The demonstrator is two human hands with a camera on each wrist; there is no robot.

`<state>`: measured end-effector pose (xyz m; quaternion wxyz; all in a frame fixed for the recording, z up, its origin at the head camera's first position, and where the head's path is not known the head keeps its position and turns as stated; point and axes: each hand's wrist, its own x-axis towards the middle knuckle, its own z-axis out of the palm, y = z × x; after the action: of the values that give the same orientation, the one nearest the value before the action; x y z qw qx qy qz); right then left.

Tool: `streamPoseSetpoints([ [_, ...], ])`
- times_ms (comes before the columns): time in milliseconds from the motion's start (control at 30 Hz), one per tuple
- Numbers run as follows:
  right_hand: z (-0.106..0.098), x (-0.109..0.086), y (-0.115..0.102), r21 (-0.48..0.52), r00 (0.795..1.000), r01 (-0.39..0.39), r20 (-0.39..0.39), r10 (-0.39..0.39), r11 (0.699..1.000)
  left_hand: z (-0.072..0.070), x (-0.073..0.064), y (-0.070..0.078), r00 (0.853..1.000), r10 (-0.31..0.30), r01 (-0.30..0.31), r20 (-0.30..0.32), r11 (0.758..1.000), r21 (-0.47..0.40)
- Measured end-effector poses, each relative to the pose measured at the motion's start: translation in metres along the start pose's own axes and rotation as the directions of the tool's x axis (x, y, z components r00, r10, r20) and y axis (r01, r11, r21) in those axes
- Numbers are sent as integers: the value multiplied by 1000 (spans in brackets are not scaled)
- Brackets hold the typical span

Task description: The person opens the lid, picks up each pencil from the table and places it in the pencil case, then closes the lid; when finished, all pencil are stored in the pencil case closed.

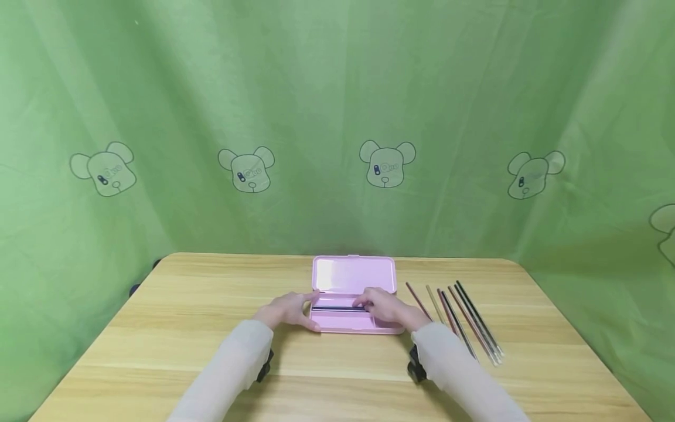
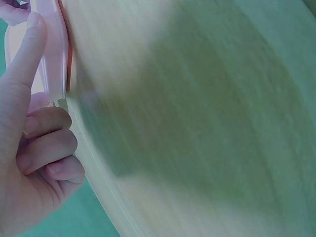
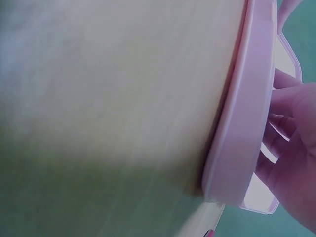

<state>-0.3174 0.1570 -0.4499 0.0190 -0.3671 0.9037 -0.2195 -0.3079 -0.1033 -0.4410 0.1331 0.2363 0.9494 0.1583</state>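
Note:
A pink pencil case (image 1: 343,323) lies on the table with its lid (image 1: 364,276) raised at the back. My left hand (image 1: 289,309) grips the case's left end, its thumb at the front edge and a finger near the back corner. In the left wrist view the other fingers are curled beside the case wall (image 2: 55,44). A dark pencil (image 1: 332,308) lies lengthwise inside the case. Over its right part, my right hand (image 1: 386,305) reaches in with bent fingers and holds the pencil. The fingertips are hidden behind the case's front wall (image 3: 242,108) in the right wrist view.
Several pencils (image 1: 471,316) lie slanted on the wooden table (image 1: 221,357) to the right of the case, some passing close to the right forearm. A green curtain (image 1: 316,88) with printed bear heads hangs behind and at both sides.

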Motion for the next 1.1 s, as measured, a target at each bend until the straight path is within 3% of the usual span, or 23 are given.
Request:
streamPoseSetpoints([
  [367, -11, -14, 7, 127, 994, -29, -106, 42, 992, 1, -1, 2, 1000, 0, 0, 3, 1000, 0],
  [600, -27, -30, 7, 264, 987, -90, -105, 122, 960, 2, 0, 0, 1000, -2, 2, -11, 1000, 7],
  [933, -43, -64, 26, 208, 980, -95, -152, 128, 974, 1, -2, 0, 999, 29, -29, -15, 1000, -1],
  [1100, -51, -83, 33, 167, 974, -136, -158, 163, 977, 2, 0, -1, 1000, 22, -22, -11, 1000, -5],
])
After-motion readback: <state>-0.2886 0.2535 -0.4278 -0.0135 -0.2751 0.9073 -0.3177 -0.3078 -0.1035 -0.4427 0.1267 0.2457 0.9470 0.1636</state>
